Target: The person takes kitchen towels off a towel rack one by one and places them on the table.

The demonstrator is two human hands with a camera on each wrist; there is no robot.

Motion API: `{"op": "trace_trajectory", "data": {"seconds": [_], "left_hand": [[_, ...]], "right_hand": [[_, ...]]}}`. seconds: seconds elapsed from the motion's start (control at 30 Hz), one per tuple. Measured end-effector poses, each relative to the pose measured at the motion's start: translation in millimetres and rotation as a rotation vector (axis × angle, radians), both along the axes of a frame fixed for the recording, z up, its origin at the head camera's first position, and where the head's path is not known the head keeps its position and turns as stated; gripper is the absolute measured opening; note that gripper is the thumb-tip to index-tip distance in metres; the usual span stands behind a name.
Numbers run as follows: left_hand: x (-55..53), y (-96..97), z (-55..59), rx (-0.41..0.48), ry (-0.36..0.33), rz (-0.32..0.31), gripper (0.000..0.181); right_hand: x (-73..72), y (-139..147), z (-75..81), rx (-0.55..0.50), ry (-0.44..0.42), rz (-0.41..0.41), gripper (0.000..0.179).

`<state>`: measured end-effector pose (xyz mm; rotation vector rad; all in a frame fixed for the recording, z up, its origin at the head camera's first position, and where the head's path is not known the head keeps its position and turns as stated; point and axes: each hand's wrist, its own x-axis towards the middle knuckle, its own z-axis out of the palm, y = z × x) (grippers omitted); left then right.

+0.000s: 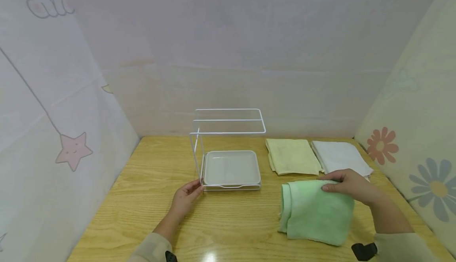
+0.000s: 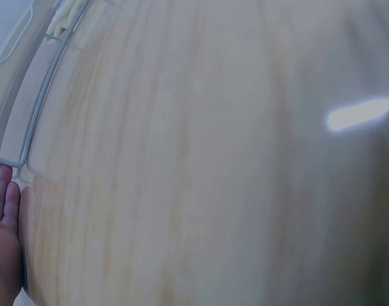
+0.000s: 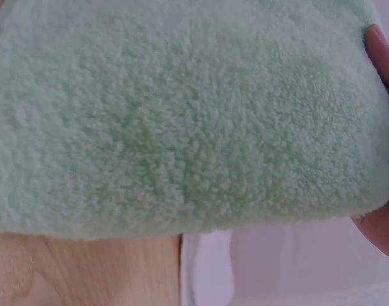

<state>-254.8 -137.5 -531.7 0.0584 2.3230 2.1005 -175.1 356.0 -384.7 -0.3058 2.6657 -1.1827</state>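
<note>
A folded green towel [image 1: 317, 214] hangs from my right hand [image 1: 350, 185], which pinches its upper edge between thumb and fingers. Fluffy pile of the towel [image 3: 182, 127] fills most of the right wrist view, with the thumb [image 3: 382, 57] at its right edge. My left hand [image 1: 185, 198] holds the front left corner of a white wire rack [image 1: 228, 133]. In the left wrist view, the fingers [image 2: 3, 191] meet the rack's corner at the left edge. A pale shallow tray [image 1: 231, 167] sits in the rack's base.
A folded yellow towel [image 1: 293, 156] lies right of the rack on the wooden table [image 1: 153, 167]. Beside it lies a folded white towel [image 1: 340, 157], partly behind my right hand. Printed cloth walls [image 1: 228, 56] enclose the table at the back and both sides.
</note>
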Motion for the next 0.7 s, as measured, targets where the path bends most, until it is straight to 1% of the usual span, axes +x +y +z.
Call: {"op": "trace_trajectory", "data": {"seconds": [0.07,0.23,0.37,0.53,0.7], "left_hand": [[0.0,0.3,0.4,0.003,0.011,0.002,0.04],[0.2,1.3,0.7,0.015,0.021,0.006,0.039],[-0.7,1.4,-0.6,0.026,-0.005,0.012,0.039],[-1.4,0.9,-1.9,0.02,-0.006,0.012,0.039],[-1.0,0.5,-2.8,0.014,0.01,0.013,0.038]], "right_hand": [[-8.7,-2.4,-7.4,0.026,-0.005,-0.015,0.04],[-31.8,-4.6,-26.4,0.043,-0.026,-0.034,0.041],[-48.3,-2.3,-43.8,0.033,-0.038,-0.038,0.042],[-63.0,-0.2,-64.3,0.042,-0.01,-0.054,0.043],[-71.9,-2.8,-78.2,0.091,0.013,-0.085,0.044]]}}
